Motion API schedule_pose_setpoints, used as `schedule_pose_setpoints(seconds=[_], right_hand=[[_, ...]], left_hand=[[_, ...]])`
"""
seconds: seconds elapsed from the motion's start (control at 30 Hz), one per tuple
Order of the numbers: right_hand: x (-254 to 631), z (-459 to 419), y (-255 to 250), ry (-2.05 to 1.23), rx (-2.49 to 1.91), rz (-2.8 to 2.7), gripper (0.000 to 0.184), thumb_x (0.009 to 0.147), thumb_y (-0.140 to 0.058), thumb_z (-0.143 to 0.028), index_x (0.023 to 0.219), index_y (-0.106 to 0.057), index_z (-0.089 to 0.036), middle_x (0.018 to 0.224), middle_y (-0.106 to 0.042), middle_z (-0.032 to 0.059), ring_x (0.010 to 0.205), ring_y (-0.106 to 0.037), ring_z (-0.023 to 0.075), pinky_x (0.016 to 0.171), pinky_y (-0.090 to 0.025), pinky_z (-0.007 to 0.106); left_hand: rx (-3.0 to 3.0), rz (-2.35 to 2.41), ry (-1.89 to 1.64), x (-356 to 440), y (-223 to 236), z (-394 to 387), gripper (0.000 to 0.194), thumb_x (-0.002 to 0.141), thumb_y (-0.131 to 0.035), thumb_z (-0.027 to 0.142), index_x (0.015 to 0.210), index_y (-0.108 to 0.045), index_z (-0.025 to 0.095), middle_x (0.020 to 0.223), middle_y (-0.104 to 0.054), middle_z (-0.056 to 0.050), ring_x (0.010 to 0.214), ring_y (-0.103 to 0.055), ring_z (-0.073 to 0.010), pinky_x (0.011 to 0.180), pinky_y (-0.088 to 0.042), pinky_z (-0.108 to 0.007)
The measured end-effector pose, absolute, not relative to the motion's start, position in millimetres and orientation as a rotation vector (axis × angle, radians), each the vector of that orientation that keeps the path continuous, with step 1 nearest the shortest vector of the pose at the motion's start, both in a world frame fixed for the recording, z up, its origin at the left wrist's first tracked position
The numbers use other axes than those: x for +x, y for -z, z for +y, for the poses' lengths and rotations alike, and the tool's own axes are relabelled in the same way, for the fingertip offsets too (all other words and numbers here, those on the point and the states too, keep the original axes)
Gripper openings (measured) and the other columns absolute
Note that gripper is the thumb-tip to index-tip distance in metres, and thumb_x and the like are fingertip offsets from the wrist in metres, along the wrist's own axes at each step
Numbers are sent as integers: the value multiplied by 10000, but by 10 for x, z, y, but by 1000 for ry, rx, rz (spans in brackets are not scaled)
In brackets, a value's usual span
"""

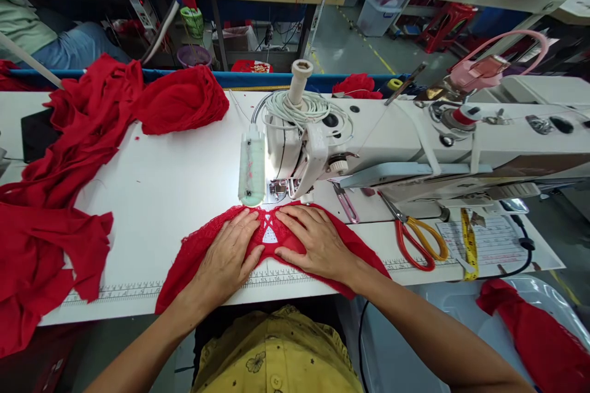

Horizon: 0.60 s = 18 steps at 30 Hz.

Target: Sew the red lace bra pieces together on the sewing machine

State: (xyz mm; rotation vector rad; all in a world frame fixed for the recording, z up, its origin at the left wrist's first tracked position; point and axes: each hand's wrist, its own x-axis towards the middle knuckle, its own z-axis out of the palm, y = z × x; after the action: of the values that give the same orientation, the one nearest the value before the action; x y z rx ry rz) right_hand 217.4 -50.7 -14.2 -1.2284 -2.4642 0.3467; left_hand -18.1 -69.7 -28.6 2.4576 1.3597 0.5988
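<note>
A red lace garment piece point(182, 270) lies spread at the table's front edge, below the presser foot point(279, 189) of a white sewing machine point(304, 147). At its middle, crossed red strips span a small opening with the white table showing through. My left hand point(228, 255) rests flat on the cloth left of that opening, fingers stretched out. On the other side my right hand point(316, 242) lies flat with its fingers spread. The fabric under both palms is hidden. A lit lamp point(252, 166) hangs just beyond my left fingertips.
Red fabric point(92, 110) is heaped at left. Right of the machine foot lie thread snips point(345, 202), scissors point(417, 236), a yellow tape measure point(469, 242) and a written sheet point(495, 242). A plastic bin point(396, 319) stands below at right. Another person point(50, 24) sits across.
</note>
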Motion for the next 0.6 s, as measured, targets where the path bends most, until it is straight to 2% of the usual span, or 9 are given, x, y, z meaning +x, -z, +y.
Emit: schedule_pose_setpoints(seconds=[0.3,0.6], right_hand=[[2172,-509,138,-363,-1223,-2456,579,916,-616,-502,1389,-541,-176,1383,-594,126,1276,-526,284,1071,-416,463],[2169,-503,134,-343,-1219,-2457,597,906,-630,-499,1414,-525,-204,1374,-598,122,1265,-534,288,1058,-435,470]], left_hand=[[2461,1361,-579,-180,272,-702,351,1007,-465,302,1326,-479,157,1416,-573,-160,1391,-468,-299,1091,-451,-534],[2472,1366,-583,-181,278,-706,344,1011,-456,306,1321,-473,158,1413,-572,-162,1384,-475,-302,1087,-453,-539]])
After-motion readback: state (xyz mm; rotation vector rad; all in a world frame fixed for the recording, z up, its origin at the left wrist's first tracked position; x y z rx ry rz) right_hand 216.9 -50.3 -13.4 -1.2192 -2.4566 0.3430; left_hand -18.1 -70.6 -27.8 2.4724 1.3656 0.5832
